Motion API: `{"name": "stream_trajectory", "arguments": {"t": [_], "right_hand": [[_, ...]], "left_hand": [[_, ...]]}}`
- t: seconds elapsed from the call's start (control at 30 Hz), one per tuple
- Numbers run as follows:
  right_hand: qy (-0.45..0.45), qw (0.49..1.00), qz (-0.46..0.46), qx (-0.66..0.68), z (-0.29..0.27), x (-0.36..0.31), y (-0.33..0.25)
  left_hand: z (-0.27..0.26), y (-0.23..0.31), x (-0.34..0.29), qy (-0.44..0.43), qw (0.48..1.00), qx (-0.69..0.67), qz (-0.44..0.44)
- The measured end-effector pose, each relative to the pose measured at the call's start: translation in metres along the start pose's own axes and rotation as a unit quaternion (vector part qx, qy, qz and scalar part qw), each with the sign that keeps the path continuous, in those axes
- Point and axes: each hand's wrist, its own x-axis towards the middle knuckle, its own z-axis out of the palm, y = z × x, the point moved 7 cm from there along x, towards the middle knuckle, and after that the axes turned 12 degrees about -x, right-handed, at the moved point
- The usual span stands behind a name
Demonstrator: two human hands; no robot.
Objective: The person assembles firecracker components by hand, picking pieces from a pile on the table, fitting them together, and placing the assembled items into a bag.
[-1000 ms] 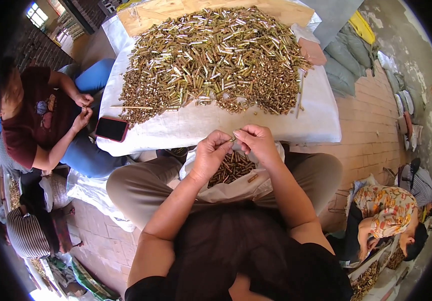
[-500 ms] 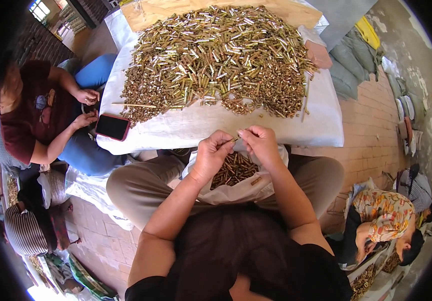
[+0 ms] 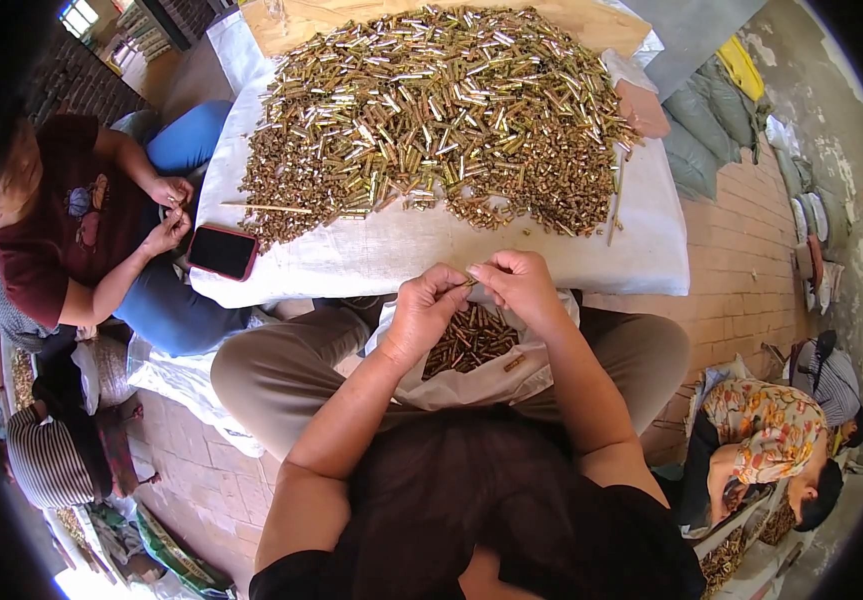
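Note:
My left hand (image 3: 431,304) and my right hand (image 3: 515,284) meet just in front of the table's near edge. Fingertips of both are pinched together on a small brass-coloured metal piece (image 3: 470,281), mostly covered by the fingers. Below them, between my knees, a white bag (image 3: 438,389) lies open in my lap. Inside it are many slim brass-coloured metal pieces (image 3: 469,338), and one more lies on its near rim. Beyond my hands, a wide heap of small metal tubes (image 3: 431,100) covers the table, with shorter, stubbier pieces (image 3: 566,195) along its near side.
White cloth (image 3: 351,260) covers the table. A phone (image 3: 223,252) and a thin stick (image 3: 269,208) lie at its left, another stick (image 3: 615,200) at its right. A person in a dark red shirt (image 3: 51,210) sits at the left; others sit behind on both sides. Sacks (image 3: 706,120) stand far right.
My right fingertips have moved slightly left and down, closer to my left fingertips on the small piece. The hands of the person at the left have come closer together.

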Motion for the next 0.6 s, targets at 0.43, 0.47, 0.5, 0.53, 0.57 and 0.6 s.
{"name": "stream_trajectory", "arguments": {"t": [0.43, 0.47, 0.5, 0.53, 0.57, 0.6], "right_hand": [[0.203, 0.88, -0.229, -0.364, 0.016, -0.018, -0.03], [0.206, 0.875, -0.217, -0.38, 0.018, -0.017, -0.027], [0.209, 0.87, -0.206, -0.395, 0.018, -0.014, -0.025], [0.208, 0.87, -0.207, -0.395, 0.02, -0.013, -0.023], [0.209, 0.872, -0.202, -0.395, 0.021, -0.012, -0.022], [0.21, 0.873, -0.197, -0.395, 0.022, -0.01, -0.02]], "left_hand": [[-0.003, -0.015, 0.003, 0.035, 0.999, -0.007, -0.004], [-0.004, -0.015, 0.002, 0.063, 0.998, 0.015, 0.003], [-0.005, -0.015, 0.002, 0.091, 0.995, 0.037, 0.011], [-0.004, -0.017, 0.003, 0.091, 0.995, 0.037, 0.011], [-0.007, -0.016, 0.002, 0.115, 0.991, 0.063, 0.039], [-0.009, -0.014, 0.002, 0.138, 0.984, 0.088, 0.066]]}}
